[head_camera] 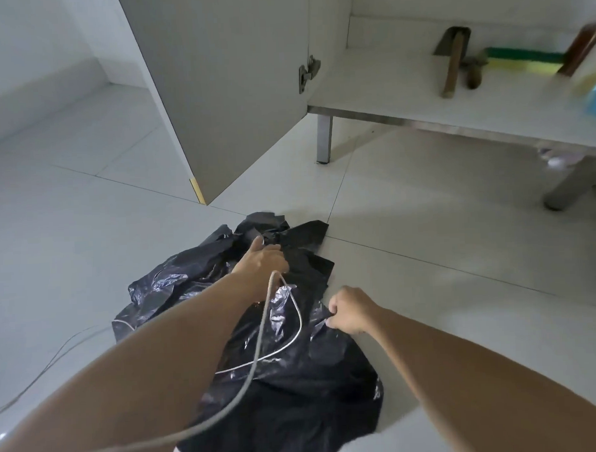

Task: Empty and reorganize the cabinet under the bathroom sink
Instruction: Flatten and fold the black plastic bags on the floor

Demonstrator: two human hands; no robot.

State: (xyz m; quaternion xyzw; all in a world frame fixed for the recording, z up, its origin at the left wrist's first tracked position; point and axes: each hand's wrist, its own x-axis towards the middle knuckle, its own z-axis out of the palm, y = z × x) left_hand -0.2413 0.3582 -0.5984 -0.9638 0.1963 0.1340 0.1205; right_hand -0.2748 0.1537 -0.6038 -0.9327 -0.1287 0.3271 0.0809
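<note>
the tiled floor fills most of the view, with the cabinet standing on metal legs at upper right and its door swung open toward the left. the cabinet's bottom shelf carries a trowel with a wooden handle, its handle pointing toward the front edge, and beside it a green and yellow sponge lying crosswise; further right are blurred things that cannot be told.

a black plastic bag lies crumpled on the floor in front of the open door, its long axis running from the near edge of the view away toward the cabinet, the bunched, knotted end pointing at the door's lower corner. the left hand reaches to that far end, fingers curled around the gathered plastic just below the knot. the right hand is at the bag's right edge, about midway along, fingers pinched shut on a fold of the plastic. a thin grey cable loops over the left wrist and across the bag, and trails off toward the lower left.
</note>
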